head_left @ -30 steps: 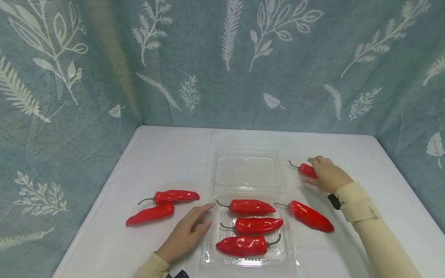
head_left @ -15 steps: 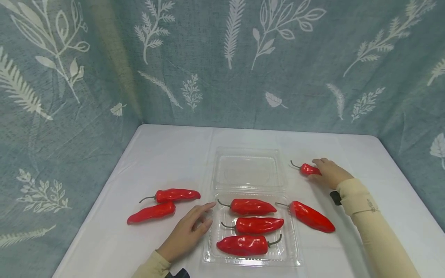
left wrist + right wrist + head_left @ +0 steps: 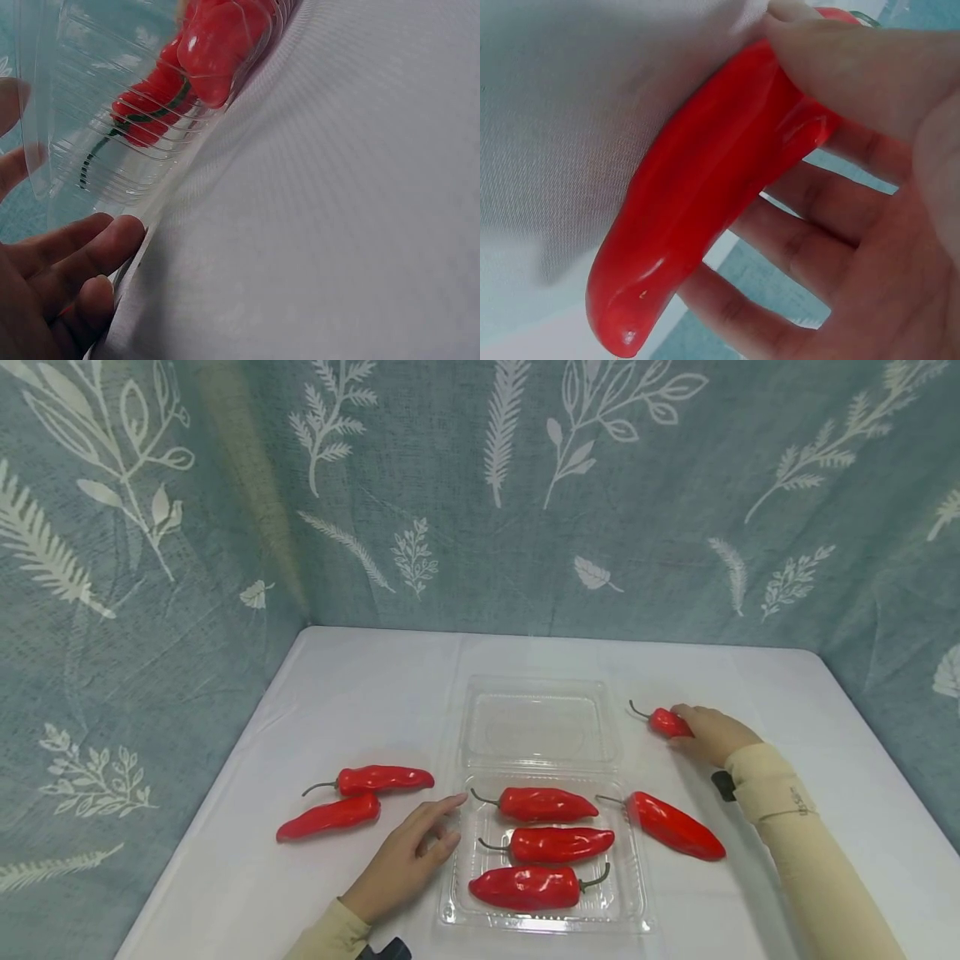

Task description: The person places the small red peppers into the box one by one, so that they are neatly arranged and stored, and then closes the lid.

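Observation:
At the far right of the table, my right hand [image 3: 712, 732] pinches a red chili pepper [image 3: 667, 722]. Its thumb [image 3: 840, 67] lies over one side near the stem end, with the other fingers along the opposite side in the right wrist view. A clear plastic clamshell box [image 3: 633, 893] lies open mid-table, lid folded back. Three red peppers [image 3: 551, 845] lie in rows inside it. Beside the box's left edge rests my left hand [image 3: 408, 856], fingers relaxed and holding nothing; the left wrist view shows its fingertips close to the clear wall [image 3: 52, 150].
One red pepper [image 3: 675, 824] lies slanted just right of the box, its stem over the rim. Two more, an upper pepper [image 3: 384, 779] and a lower pepper [image 3: 330, 817], lie touching at the left. A patterned cloth [image 3: 450, 485] hangs behind the white table [image 3: 360, 693].
My right hand shifted slightly right along the pepper, then its fingers closed on it; the pepper's stem end has risen a little. The left hand stays in place.

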{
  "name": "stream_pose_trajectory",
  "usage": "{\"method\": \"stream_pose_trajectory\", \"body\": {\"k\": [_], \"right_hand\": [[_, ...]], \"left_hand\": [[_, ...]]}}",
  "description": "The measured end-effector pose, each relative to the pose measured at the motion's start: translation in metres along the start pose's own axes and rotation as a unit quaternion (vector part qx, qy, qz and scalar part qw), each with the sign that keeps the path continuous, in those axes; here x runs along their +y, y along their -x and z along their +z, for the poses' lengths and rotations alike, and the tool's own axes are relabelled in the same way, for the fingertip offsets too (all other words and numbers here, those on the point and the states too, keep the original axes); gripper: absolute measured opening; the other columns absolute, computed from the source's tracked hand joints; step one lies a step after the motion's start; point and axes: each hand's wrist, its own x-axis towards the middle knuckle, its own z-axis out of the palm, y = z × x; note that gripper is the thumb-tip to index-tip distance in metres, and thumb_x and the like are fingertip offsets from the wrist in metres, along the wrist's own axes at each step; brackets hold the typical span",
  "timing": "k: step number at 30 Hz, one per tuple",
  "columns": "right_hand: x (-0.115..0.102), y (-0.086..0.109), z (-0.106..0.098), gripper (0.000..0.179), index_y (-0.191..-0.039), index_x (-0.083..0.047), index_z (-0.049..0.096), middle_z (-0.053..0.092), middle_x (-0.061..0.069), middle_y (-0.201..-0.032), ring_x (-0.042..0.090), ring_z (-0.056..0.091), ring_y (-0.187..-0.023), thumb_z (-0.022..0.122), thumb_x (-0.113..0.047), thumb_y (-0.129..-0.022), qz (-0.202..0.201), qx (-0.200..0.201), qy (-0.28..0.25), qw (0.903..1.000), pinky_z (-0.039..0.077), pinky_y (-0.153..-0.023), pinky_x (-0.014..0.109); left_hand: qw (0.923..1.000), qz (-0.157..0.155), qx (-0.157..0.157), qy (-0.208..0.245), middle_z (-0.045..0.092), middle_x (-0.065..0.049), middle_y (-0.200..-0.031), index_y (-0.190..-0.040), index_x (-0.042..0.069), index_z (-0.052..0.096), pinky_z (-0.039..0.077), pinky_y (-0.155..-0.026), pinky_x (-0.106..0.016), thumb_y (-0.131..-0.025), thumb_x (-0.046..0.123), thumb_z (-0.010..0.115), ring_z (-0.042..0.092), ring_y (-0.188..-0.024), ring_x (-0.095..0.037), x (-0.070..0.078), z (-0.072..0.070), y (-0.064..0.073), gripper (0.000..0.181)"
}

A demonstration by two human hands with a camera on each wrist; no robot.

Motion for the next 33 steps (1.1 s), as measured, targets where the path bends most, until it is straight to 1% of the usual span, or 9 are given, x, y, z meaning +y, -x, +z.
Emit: {"method": "stream_pose_trajectory", "body": {"k": [3,7,11,15,19,23,26,29,33], "right_hand": [[-0.001,-0.001,0.001,0.06,-0.137,0.005,0.043,0.05,0.032,-0.132,0.048,0.047,-0.121,0.066,-0.023,-0.089,0.011,-0.002,-0.007,0.9999,0.037,-0.099,0.06],[-0.001,-0.004,0.001,0.062,-0.137,0.004,0.044,0.05,0.031,-0.133,0.047,0.047,-0.122,0.068,-0.025,-0.088,0.015,-0.004,-0.014,0.9998,0.037,-0.1,0.061],[-0.002,-0.004,0.003,0.065,-0.138,0.003,0.043,0.05,0.03,-0.133,0.046,0.046,-0.122,0.069,-0.028,-0.087,0.014,-0.008,-0.027,0.9995,0.037,-0.099,0.061],[-0.006,0.0,0.0,0.065,-0.138,0.003,0.043,0.051,0.029,-0.132,0.046,0.047,-0.121,0.069,-0.03,-0.087,0.006,-0.003,-0.029,0.9996,0.037,-0.099,0.061],[-0.015,0.009,-0.009,0.062,-0.135,0.004,0.045,0.055,0.029,-0.127,0.044,0.051,-0.116,0.07,-0.025,-0.087,-0.017,0.02,-0.019,0.9995,0.039,-0.098,0.059],[-0.028,0.02,-0.018,0.058,-0.131,0.004,0.047,0.06,0.025,-0.117,0.04,0.057,-0.106,0.072,-0.022,-0.086,-0.053,0.058,-0.004,0.9969,0.046,-0.092,0.056],[-0.039,0.026,-0.024,0.056,-0.128,0.002,0.05,0.064,0.02,-0.108,0.034,0.061,-0.096,0.073,-0.026,-0.084,-0.081,0.086,0.002,0.993,0.05,-0.086,0.052],[-0.053,0.032,-0.028,0.058,-0.127,-0.001,0.052,0.065,0.015,-0.104,0.029,0.061,-0.091,0.075,-0.03,-0.082,-0.099,0.098,0.002,0.9903,0.053,-0.081,0.048],[-0.072,0.041,-0.033,0.06,-0.127,-0.002,0.053,0.065,0.012,-0.101,0.025,0.062,-0.086,0.077,-0.033,-0.08,-0.125,0.11,0.015,0.986,0.055,-0.076,0.045]], "left_hand": [[1.0,0.0,-0.001,0.001,0.054,0.015,-0.115,-0.138,0.038,0.047,0.045,-0.073,-0.021,-0.094,0.032,0.06,0.052,-0.087,-0.003,0.001,0.0,0.0,0.046],[0.9998,-0.019,-0.005,0.0,0.055,0.017,-0.116,-0.137,0.04,0.047,0.046,-0.075,-0.023,-0.094,0.033,0.06,0.052,-0.087,-0.005,0.002,0.0,-0.001,0.046],[0.9991,-0.04,-0.01,-0.004,0.056,0.018,-0.114,-0.136,0.043,0.047,0.046,-0.078,-0.024,-0.093,0.033,0.061,0.053,-0.088,-0.005,0.004,-0.001,-0.001,0.047],[0.9989,-0.046,-0.012,-0.003,0.056,0.019,-0.112,-0.136,0.044,0.046,0.047,-0.08,-0.025,-0.093,0.033,0.061,0.053,-0.089,-0.005,0.005,-0.002,-0.001,0.047],[0.9993,-0.037,-0.009,-0.004,0.057,0.018,-0.111,-0.137,0.044,0.046,0.046,-0.078,-0.025,-0.093,0.034,0.061,0.053,-0.088,-0.005,0.004,-0.002,-0.001,0.047],[0.9999,-0.005,0.001,-0.011,0.059,0.012,-0.116,-0.138,0.039,0.047,0.046,-0.076,-0.025,-0.094,0.034,0.059,0.053,-0.086,-0.004,0.002,-0.001,-0.001,0.046],[0.9997,0.018,0.008,-0.015,0.059,0.009,-0.118,-0.138,0.036,0.047,0.046,-0.075,-0.026,-0.095,0.033,0.058,0.052,-0.086,-0.004,-0.001,0.0,-0.001,0.045],[0.9996,0.023,0.009,-0.017,0.059,0.009,-0.118,-0.138,0.036,0.047,0.046,-0.074,-0.025,-0.095,0.033,0.057,0.052,-0.084,-0.003,-0.002,0.0,-0.001,0.045],[0.9998,0.012,0.005,-0.018,0.059,0.011,-0.117,-0.138,0.038,0.046,0.046,-0.074,-0.025,-0.095,0.035,0.057,0.051,-0.084,-0.003,-0.001,0.0,0.0,0.045]]}}
